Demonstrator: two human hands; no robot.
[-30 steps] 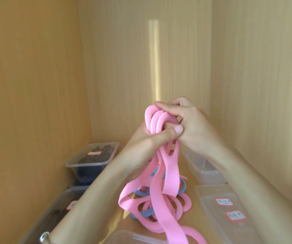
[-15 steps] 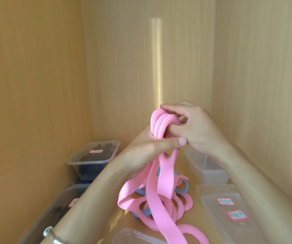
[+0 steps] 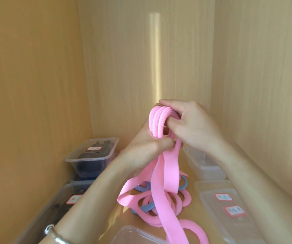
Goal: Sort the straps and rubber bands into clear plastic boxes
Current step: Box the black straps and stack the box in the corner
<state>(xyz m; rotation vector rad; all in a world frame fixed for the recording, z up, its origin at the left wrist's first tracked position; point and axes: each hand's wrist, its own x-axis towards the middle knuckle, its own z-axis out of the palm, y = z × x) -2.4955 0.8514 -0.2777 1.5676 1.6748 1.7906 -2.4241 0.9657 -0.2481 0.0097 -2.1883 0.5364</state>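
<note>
Nearest, rim of a clear box point(image 3: 134, 233) at btm edge; bracelet point(image 3: 53, 234) on L wrist; on the surface point(image 3: 193, 191) lies a heap of pink straps point(image 3: 168, 173) tangled w/ blue bands point(image 3: 146, 207); lidded box point(image 3: 229, 226) w/ two red-edged labels at right, dark-filled box point(image 3: 57, 206) at left; above the heap the left hand point(image 3: 147, 148) grips the hanging straps; right hand point(image 3: 191, 124) curls round their looped tops, held up in the air; hands touching; behind, open box point(image 3: 203, 166) at right, labelled box point(image 3: 92, 155) of dark items at left; wood walls point(image 3: 124, 67) beyond.
</note>
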